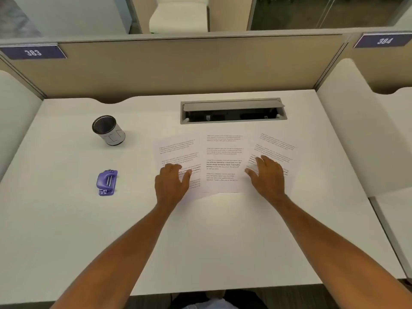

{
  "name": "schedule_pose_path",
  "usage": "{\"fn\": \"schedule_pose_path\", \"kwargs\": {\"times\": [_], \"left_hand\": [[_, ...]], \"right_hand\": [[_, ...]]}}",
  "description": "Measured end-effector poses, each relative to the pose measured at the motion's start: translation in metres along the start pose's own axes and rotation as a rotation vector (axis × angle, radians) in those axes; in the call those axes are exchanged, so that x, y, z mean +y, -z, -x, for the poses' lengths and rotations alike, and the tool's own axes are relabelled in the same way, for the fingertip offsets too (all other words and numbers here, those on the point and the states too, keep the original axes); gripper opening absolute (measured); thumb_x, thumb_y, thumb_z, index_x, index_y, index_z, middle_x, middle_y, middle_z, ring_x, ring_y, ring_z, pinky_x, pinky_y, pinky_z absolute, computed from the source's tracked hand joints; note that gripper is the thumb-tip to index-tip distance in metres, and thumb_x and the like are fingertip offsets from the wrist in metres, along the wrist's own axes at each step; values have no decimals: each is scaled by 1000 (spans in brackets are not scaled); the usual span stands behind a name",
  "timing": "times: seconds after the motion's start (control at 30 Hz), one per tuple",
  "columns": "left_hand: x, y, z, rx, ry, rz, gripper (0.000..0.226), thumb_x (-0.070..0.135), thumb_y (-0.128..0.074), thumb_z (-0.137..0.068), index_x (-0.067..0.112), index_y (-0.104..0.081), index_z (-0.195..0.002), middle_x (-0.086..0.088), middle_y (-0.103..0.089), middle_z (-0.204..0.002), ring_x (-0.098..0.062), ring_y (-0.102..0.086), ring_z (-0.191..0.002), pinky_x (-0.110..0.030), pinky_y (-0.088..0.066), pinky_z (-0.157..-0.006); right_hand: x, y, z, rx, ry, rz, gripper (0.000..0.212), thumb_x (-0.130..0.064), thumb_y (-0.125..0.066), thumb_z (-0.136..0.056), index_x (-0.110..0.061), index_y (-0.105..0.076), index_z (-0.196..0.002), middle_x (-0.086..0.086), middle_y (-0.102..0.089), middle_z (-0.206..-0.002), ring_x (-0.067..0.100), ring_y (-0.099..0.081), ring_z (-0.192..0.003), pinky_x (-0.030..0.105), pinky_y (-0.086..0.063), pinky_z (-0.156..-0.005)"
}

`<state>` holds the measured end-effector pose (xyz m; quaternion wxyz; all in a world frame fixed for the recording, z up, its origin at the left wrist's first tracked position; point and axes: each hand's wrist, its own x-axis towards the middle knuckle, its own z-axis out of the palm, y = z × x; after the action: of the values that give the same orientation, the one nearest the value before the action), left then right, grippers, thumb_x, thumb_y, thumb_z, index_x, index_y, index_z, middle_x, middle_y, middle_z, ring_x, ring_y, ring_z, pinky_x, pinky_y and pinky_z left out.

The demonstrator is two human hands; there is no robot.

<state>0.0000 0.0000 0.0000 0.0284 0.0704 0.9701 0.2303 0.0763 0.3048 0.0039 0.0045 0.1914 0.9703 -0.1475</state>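
Three printed sheets lie fanned on the white desk (223, 237): a left sheet (176, 150), a middle sheet (223, 152) on top, and a right sheet (275, 146). My left hand (171, 182) rests flat on the lower part of the left sheet, fingers spread and relaxed. On the lower part of the right sheet my right hand (267, 175) lies flat in the same way. Neither hand grips anything.
A purple hole punch (107, 182) sits at the left of the desk. Behind it stands an empty mesh pen cup (108, 130). An open cable tray (233, 111) is set into the desk's back. Beige partitions enclose the desk on three sides.
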Motion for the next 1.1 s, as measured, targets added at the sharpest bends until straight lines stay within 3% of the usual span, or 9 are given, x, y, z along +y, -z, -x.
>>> {"fn": "schedule_pose_path", "kwargs": {"times": [0.2, 0.37, 0.53, 0.67, 0.77, 0.9, 1.03, 1.1], "left_hand": [[-27, -1, 3, -57, 28, -1, 56, 41, -72, -103, 3, -66, -144, -21, -58, -159, -38, -52, -151, -53, -45, -122], [-37, -10, 4, -145, -25, 11, 59, 32, -78, -99, 2, -64, -148, -21, -49, -167, -36, -44, -159, -51, -40, -127], [-30, -18, 3, -160, -99, 3, 65, 35, -80, -98, 5, -61, -152, -16, -45, -171, -33, -39, -162, -49, -37, -130], [-26, -24, 4, -193, -148, 46, 66, 40, -79, -98, 8, -61, -152, -12, -46, -171, -29, -40, -162, -48, -40, -129], [-30, -24, 4, -180, -160, 88, 55, 33, -78, -100, 10, -64, -149, -11, -54, -164, -31, -49, -155, -49, -49, -121], [-49, -18, -3, -93, -90, 63, 40, 19, -70, -103, 9, -69, -141, -13, -65, -144, -37, -63, -132, -52, -59, -100], [-59, -14, -23, -149, 205, 179, 39, 17, -69, -101, 11, -68, -140, -11, -69, -120, -32, -68, -115, -38, -52, -95], [-57, -15, -33, -221, 261, 219, 42, 15, -72, -98, 9, -67, -140, -10, -71, -108, -32, -67, -113, -34, -47, -93]], "right_hand": [[17, -8, 4, -129, -88, 100, 91, -66, -57, -102, -8, -32, -168, 20, -22, -178, 37, -19, -166, 55, -20, -131], [25, -17, 7, -168, -67, 58, 93, -67, -54, -103, -8, -28, -169, 16, -20, -180, 33, -16, -167, 56, -17, -132], [29, -25, 12, -141, 76, 136, 95, -69, -50, -98, -3, -37, -166, 17, -26, -177, 36, -22, -166, 56, -21, -131], [34, -28, 11, -169, 159, 113, 90, -63, -61, -102, -7, -35, -168, 12, -23, -179, 31, -18, -168, 52, -16, -133], [42, -29, 9, -125, 141, 40, 88, -56, -67, -101, -4, -38, -165, 15, -29, -177, 33, -24, -166, 54, -20, -133], [58, -26, 2, -24, -71, -21, 88, -55, -72, -98, 3, -44, -160, 26, -36, -171, 41, -34, -160, 56, -33, -127], [68, -25, -11, 24, -321, -62, 91, -63, -73, -93, 3, -48, -151, 27, -52, -155, 49, -47, -140, 59, -47, -109], [67, -23, -21, 20, -408, -82, 91, -66, -76, -89, 2, -52, -145, 27, -55, -148, 49, -48, -135, 58, -49, -104]]}}
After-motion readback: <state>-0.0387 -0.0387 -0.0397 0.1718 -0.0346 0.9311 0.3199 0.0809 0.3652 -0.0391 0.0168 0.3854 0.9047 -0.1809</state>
